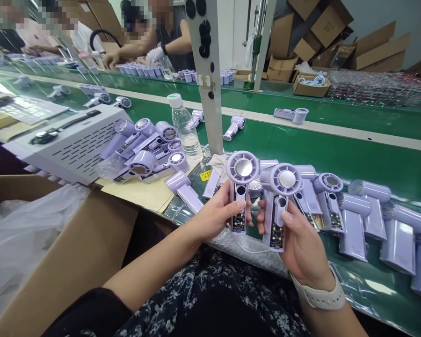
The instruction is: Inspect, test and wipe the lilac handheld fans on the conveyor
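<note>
My left hand (219,210) is closed around a lilac handheld fan (239,206), its thumb lying on the handle front. Close beside it, my right hand (301,234) grips a second lilac handheld fan (274,217), thumb near the round button. Both fans stand upright with round grilles and silver discs facing me. Circuit boards show in their open handles. Several similar fans (354,224) stand or lean along the table edge to the right. Left of my hands, one more fan (185,191) lies near a pile of fans (143,157).
A clear bottle (185,128) stands by a white post (210,93). A grey vented box (73,140) is at left, above a cardboard carton (66,262) with plastic bags. Fans lie on the green conveyor (337,131). Co-workers (171,42) sit across it.
</note>
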The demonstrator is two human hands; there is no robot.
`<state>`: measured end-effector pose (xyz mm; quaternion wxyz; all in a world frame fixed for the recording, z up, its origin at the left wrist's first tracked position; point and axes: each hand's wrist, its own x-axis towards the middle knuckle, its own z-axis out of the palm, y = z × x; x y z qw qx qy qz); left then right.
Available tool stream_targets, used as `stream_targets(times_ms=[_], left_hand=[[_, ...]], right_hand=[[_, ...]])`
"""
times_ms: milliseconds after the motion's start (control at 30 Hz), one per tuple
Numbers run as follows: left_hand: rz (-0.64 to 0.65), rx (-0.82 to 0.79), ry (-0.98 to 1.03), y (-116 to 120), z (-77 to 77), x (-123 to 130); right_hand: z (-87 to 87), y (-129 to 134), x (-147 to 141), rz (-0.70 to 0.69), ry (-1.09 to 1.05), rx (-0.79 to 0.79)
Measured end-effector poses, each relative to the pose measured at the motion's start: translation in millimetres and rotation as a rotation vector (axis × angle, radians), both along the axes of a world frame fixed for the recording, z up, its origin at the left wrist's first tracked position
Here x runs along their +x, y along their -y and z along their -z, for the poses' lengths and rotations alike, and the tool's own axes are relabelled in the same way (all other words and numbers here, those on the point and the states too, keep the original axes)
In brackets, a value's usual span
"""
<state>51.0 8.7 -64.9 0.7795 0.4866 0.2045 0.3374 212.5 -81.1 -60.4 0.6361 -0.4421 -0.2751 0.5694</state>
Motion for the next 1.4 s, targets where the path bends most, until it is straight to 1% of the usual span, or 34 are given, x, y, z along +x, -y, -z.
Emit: stream_targets(times_ms=[100, 167, 267, 333, 400, 500, 567, 667, 733, 833, 900, 967, 1000, 1133, 1233, 1333, 1400], left_hand=[[-0.040, -0.031, 0.009, 1, 3.7, 2], [-0.055, -0.034, 0.016, 3, 2.9, 1], [-0.038, -0.029, 0.019, 4, -0.5, 0], [-0.025, -0.016, -0.002, 4, -1.7, -1], [-0.051, 0.007, -0.062, 4, -1.4, 0], [-0.125, 0.042, -0.188, 5, 0.6, 2], [-0.132, 0.023, -0.212, 7, 1.7, 3], [-0.103, -0.040, -0.176, 10, 0.5, 1], [-0.069, -0.034, -0.150, 13, -3.9, -3], [0.007, 0.019, -0.097, 20, -16.7, -10], [0.047, 0.029, -0.047, 24, -26.5, -13], [0.055, 0.017, 0.009, 25, -33.8, -13], [0.054, -0.003, 0.032, 25, -36.0, -12], [0.088, -0.146, 0.015, 22, -35.4, -5], [0.085, -0.234, -0.028, 20, -30.9, -2], [0.054, -0.271, -0.008, 19, -28.0, -2], [0.083, -0.261, 0.039, 18, -27.4, -2]], right_hand=[[1.7, 1, 0, -0.006, -0.001, 0.002], [2.1, 2, 0, 0.009, 0.013, 0.010], [1.9, 3, 2, -0.009, 0.037, 0.027], [2.5, 3, 4, 0.002, 0.075, 0.051], [4.4, 2, 5, 0.040, 0.089, 0.074], [8.9, 2, 7, 0.034, -0.014, 0.059], [11.9, 3, 8, -0.008, -0.090, 0.038], [13.6, 5, 8, 0.009, -0.113, 0.004], [11.7, 8, 6, 0.021, -0.105, 0.008], [4.3, 12, 3, 0.007, -0.082, 0.065], [-1.7, 15, 2, 0.042, -0.057, 0.089], [-7.0, 15, 3, 0.081, -0.041, 0.091], [-9.1, 14, 4, 0.078, -0.044, 0.081], [-14.3, 10, 3, 0.019, -0.164, 0.004], [-16.5, 9, -1, -0.033, -0.241, -0.001], [-18.1, 10, -3, -0.049, -0.244, 0.011], [-17.8, 11, -3, -0.031, -0.241, 0.016]])
